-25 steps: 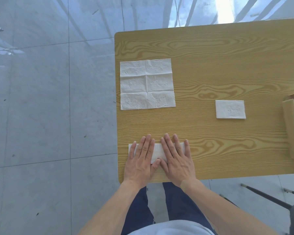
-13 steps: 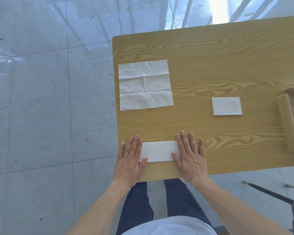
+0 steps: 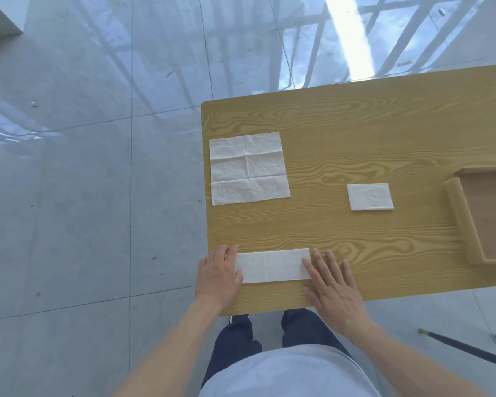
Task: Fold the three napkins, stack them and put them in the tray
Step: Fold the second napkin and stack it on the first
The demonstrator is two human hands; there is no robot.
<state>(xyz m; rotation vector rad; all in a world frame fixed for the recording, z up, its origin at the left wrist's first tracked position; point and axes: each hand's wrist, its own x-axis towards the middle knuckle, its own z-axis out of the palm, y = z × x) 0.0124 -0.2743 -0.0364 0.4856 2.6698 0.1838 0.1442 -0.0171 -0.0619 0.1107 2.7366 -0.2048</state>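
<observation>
- Hands flat and open at the two ends of the strip: left hand (image 3: 218, 277) palm down over the strip's left end at the counter corner, right hand (image 3: 334, 287) palm down with fingertips on the right end; neither grips anything.
- counter (image 3: 384, 133): wood grain, carries everything; the strip sits close to its near edge, so keep the work pushed slightly away from that edge when folding.
- tray (image 3: 460, 224): wooden, at the right side, partly out of view; no napkins in it yet.
- unfolded napkin (image 3: 248, 169): fully open, crease lines visible, near the left edge, well apart from the hands; not yet started.
- half-folded strip (image 3: 272, 265): long narrow rectangle between the hands, middle crease line faintly visible. Likely step: fold it end to end into a small rectangle.
- To do it well: pin one end flat, lift the other end by its corners, bring it over until edges match, then press along the new crease outward. Thin paper shifts easily, so check corner alignment before pressing.
- folded napkin (image 3: 370, 196): small finished rectangle, between strip and tray, apart from both; use it as the size target and the stack base.
</observation>
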